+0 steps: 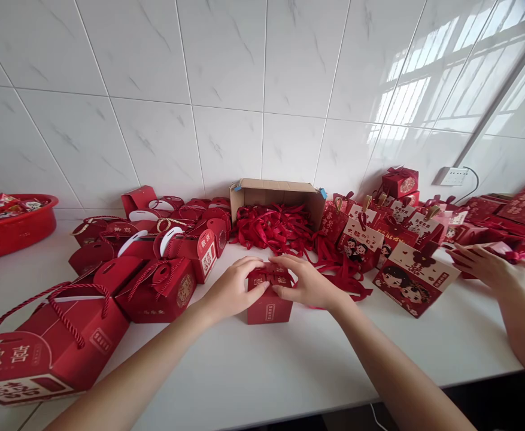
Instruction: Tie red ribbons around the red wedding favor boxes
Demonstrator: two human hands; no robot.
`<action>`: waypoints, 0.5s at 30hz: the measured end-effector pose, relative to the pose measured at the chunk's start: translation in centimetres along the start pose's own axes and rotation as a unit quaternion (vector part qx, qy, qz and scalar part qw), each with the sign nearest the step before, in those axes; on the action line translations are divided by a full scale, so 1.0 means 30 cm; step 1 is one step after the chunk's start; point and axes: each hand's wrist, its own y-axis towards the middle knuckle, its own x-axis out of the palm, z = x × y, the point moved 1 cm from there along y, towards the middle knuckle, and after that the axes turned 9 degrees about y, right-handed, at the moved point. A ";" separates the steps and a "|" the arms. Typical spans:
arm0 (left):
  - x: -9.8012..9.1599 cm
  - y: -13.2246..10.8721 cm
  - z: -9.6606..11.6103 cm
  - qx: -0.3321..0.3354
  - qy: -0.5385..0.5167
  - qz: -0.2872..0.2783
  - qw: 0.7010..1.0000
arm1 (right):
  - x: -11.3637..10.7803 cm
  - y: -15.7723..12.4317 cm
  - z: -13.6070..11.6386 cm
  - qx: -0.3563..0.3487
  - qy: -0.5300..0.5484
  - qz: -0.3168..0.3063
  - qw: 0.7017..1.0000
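A small red gift box (269, 308) with gold lettering stands upright on the white table in front of me. Dark red ribbon crosses its top. My left hand (237, 287) grips the top of the box from the left, its thumb on the near side of the lid. From the right, my right hand (309, 284) closes on the same top, thumb and fingers by the ribbon. The fingertips of both hands partly cover the ribbon, so I cannot tell how it is tied.
Behind the box, a cardboard box (278, 185) on its side spills loose red ribbons (273, 227). Several red boxes with rope handles (82, 329) fill the left. Boxes with cartoon couples (417, 278) stand right. A red basin (20, 233) holds packets. Another person's hand (495, 269) works at far right.
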 end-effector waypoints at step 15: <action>0.013 -0.004 -0.003 -0.039 -0.070 0.003 0.997 | 0.012 -0.002 0.010 -0.003 0.041 0.036 0.999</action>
